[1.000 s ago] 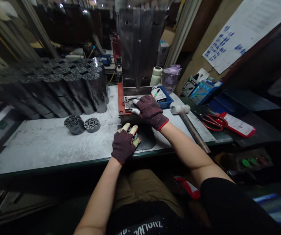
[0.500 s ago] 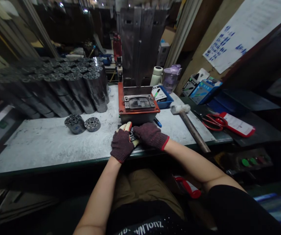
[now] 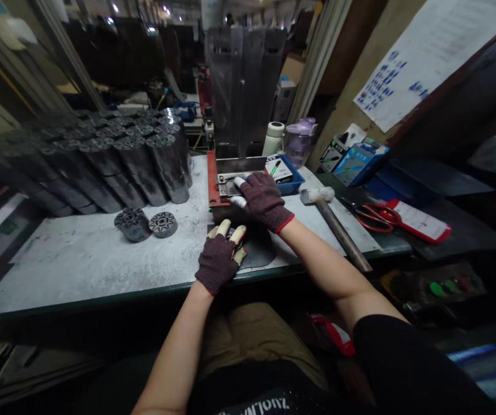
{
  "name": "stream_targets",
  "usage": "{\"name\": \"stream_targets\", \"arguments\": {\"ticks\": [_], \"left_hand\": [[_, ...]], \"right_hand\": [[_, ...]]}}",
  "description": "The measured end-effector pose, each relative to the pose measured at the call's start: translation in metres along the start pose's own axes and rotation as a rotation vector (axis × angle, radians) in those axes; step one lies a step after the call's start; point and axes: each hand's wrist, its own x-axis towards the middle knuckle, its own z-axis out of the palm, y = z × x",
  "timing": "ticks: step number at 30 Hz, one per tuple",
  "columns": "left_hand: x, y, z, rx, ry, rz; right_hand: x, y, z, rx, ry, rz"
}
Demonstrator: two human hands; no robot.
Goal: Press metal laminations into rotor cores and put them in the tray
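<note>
Metal cylinder [image 3: 231,233] on the dark mat [image 3: 260,250], clasped by the left hand [image 3: 217,259], could slip if that grasp loosens while the right hand [image 3: 266,199], its grip indiscernible, lies over the red-topped box [image 3: 212,176].

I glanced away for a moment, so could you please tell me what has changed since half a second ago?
The right hand has moved forward, away from the person, from beside the round metal part to the top of the orange fixture; whether it holds anything there is hidden. The left hand stays on the round metal part. The hammer and stacked parts are unchanged.
</note>
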Motion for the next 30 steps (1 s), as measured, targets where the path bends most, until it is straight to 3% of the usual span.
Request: {"name": "stream_targets", "arguments": {"ticks": [5, 9, 12, 15, 19, 24, 27, 30], "left_hand": [[0.002, 0.001, -0.001, 0.022, 0.012, -0.057], [0.003, 0.000, 0.002, -0.030, 0.050, -0.150], [0.003, -0.003, 0.004, -0.053, 0.038, -0.154], [0.003, -0.004, 0.004, -0.075, 0.022, -0.149], [0.003, -0.004, 0.003, -0.093, 0.007, -0.159], [0.003, -0.007, 0.006, -0.114, 0.040, -0.112], [0.003, -0.006, 0.007, -0.100, 0.053, -0.138], [0.003, -0.002, 0.007, -0.075, 0.068, -0.193]], "right_hand": [[0.000, -0.003, -0.001, -0.009, -0.036, -0.017], [-0.039, -0.009, 0.011, 0.269, 0.038, 0.060], [-0.070, -0.017, 0.023, 0.483, 0.039, 0.029], [-0.084, -0.027, 0.022, 0.427, -0.154, 0.001], [-0.066, -0.042, 0.004, 0.185, -0.470, -0.132], [-0.042, -0.059, -0.006, 0.053, -0.574, -0.172], [-0.046, -0.048, -0.002, 0.108, -0.462, -0.162], [-0.043, -0.023, 0.001, 0.048, -0.145, -0.012]]}}
